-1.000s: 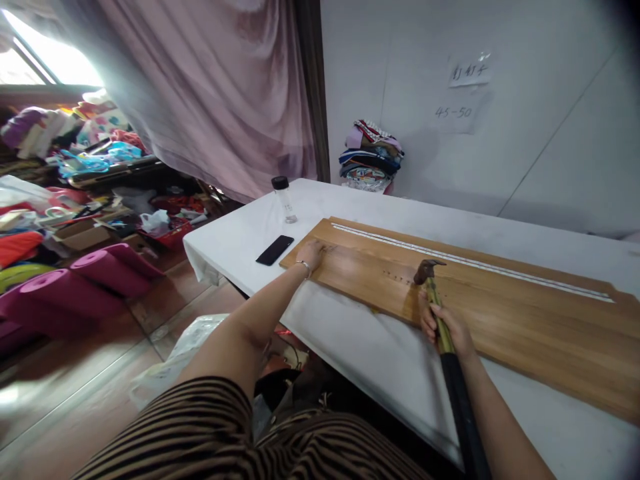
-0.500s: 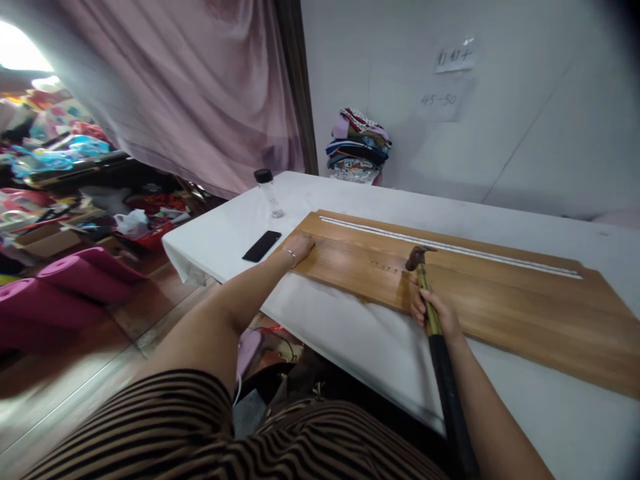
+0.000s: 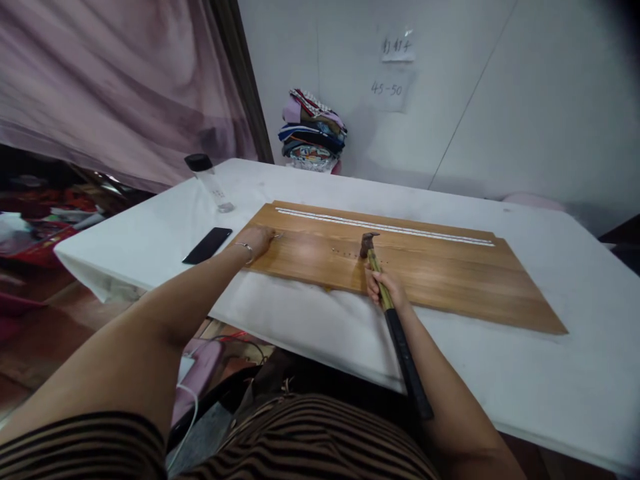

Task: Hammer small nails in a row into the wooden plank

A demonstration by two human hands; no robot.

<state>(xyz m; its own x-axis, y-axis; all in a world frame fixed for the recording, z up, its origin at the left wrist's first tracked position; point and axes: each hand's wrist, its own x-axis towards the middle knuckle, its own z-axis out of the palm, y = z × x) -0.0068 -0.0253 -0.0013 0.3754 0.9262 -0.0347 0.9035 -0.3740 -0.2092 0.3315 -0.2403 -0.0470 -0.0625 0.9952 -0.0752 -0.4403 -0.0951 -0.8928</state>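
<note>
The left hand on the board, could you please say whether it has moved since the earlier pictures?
No, not noticeably: the left hand stays near the left end of the wooden board, though the view has shifted.

Dim light — sheen on board [image 3: 425, 273] — dark upper-right corner

Board [image 3: 450, 273] on table [image 3: 145, 240]; phone [image 3: 207, 245] left (bottle [image 3: 212, 185] behind it).

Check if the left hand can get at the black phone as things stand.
Probably yes: the black phone lies uncovered on the white table, beside the left end of the wooden board and close to the left hand, with only the board's edge between them.
</note>
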